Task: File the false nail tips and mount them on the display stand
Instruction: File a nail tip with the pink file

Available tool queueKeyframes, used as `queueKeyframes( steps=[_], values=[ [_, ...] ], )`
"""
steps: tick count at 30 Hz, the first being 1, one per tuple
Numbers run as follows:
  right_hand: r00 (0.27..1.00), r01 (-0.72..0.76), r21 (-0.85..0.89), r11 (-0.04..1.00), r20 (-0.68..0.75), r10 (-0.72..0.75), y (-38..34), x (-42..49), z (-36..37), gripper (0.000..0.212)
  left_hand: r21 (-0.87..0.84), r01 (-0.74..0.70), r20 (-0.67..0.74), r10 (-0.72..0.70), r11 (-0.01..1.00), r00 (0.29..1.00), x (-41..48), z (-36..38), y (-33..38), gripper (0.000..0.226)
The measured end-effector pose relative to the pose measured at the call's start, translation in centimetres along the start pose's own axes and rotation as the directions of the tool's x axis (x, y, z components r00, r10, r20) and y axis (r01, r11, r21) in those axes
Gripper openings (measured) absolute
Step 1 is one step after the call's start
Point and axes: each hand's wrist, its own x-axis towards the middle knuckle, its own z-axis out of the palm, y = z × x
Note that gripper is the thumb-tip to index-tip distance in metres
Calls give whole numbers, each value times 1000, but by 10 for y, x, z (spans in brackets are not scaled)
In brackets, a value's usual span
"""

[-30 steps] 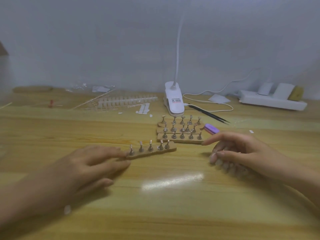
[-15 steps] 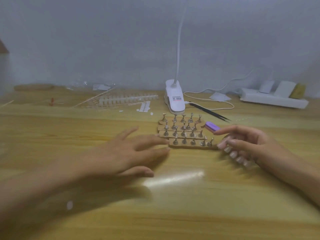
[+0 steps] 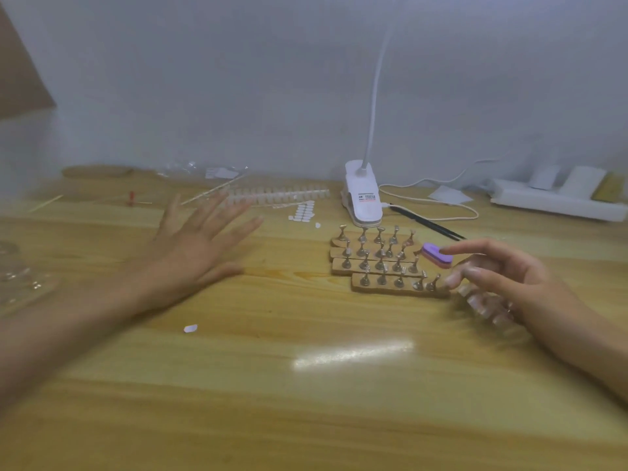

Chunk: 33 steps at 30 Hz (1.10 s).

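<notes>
Looking down in the head view, we judge the false nail tips (image 3: 278, 198) light, thin, springy and slippery — best pinched by their side edges. Their strip lies at the rear of the worktop (image 3: 306, 402), just beyond our left hand (image 3: 190, 253), fingers (image 3: 243, 227) spread and holding nothing. Our right hand (image 3: 503, 280) has its forefinger tip on the purple buffer block (image 3: 436, 255) beside the display stands (image 3: 377, 266); its other fingers curl over blurred pale shapes — tips or not, we cannot tell.
</notes>
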Motion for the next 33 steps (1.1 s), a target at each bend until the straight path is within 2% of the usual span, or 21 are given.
queueKeyframes(
  steps=[2, 4, 5, 6, 8, 10, 12, 16, 20, 22, 24, 26, 27, 28, 29, 30, 31, 32, 33],
  values=[
    [1000, 10, -10, 1000, -16, -10, -4, -2, 2, 28, 58, 85, -126, -77, 995, 989, 46, 1, -7, 59],
    [1000, 18, -11, 1000, -10, -18, -9, -3, 3, 27, -40, 54, -189, -61, 998, 980, 76, -1, -8, 46],
    [1000, 25, -12, 1000, 11, -25, -12, -4, 3, 27, -128, -14, -198, -11, 992, 980, 80, -1, -8, 42],
    [999, 32, -17, 999, 41, -31, -13, -5, 3, 27, -234, -104, -188, 59, 967, 980, 78, 1, -9, 45],
    [996, 23, -18, 1000, 91, -21, -13, -7, 4, 29, -374, -280, -90, 265, 884, 960, 58, 0, -2, 71],
    [994, 1, 4, 1000, 109, -1, -11, -9, 6, 28, -357, -425, -34, 444, 832, 896, 16, 4, 9, 93],
    [995, -3, 8, 1000, 104, 2, -7, -9, 9, 27, -310, -471, -22, 489, 826, 872, -29, 12, 10, 101],
    [996, 8, 21, 1000, 88, -10, 1, -2, 15, 26, -262, -266, -49, 262, 928, 964, -41, 20, -2, 83],
    [997, 48, 21, 999, 54, -49, 3, -3, 15, 28, -141, -49, -12, 48, 989, 999, 21, 31, -31, 71],
    [997, 80, 0, 997, 8, -80, 2, -6, 11, 30, 6, 15, -42, -15, 1000, 999, 54, 38, -42, 69],
    [993, 112, -13, 994, -25, -112, -1, -8, 8, 32, 133, 85, -164, -62, 988, 985, 79, 34, -41, 66],
    [988, 148, -21, 989, -34, -149, -7, -8, 8, 32, 23, 120, -331, -106, 992, 937, 92, 22, -24, 58],
    [986, 163, -26, 986, -27, -163, -11, -7, 10, 31, -100, 59, -401, -95, 993, 911, 94, 14, -10, 53],
    [985, 174, -33, 984, -10, -175, -15, -7, 12, 30, -265, -53, -436, -71, 963, 897, 93, 4, 8, 45],
    [983, 183, -41, 982, 24, -182, -20, -6, 16, 30, -460, -163, -415, -49, 873, 909, 87, -7, 31, 35],
    [980, 189, -49, 981, 72, -186, -24, -5, 22, 31, -653, -225, -339, -13, 723, 941, 78, -18, 57, 28],
    [975, 194, -53, 980, 124, -186, -28, -4, 29, 32, -819, -212, -229, 35, 533, 973, 69, -28, 83, 27],
    [968, 196, -55, 979, 169, -184, -32, -2, 37, 34, -924, -140, -115, 91, 356, 989, 60, -35, 106, 27],
    [963, 198, -59, 979, 201, -182, -34, 1, 45, 37, -971, -65, -35, 135, 231, 990, 53, -37, 124, 24]
  ],
)
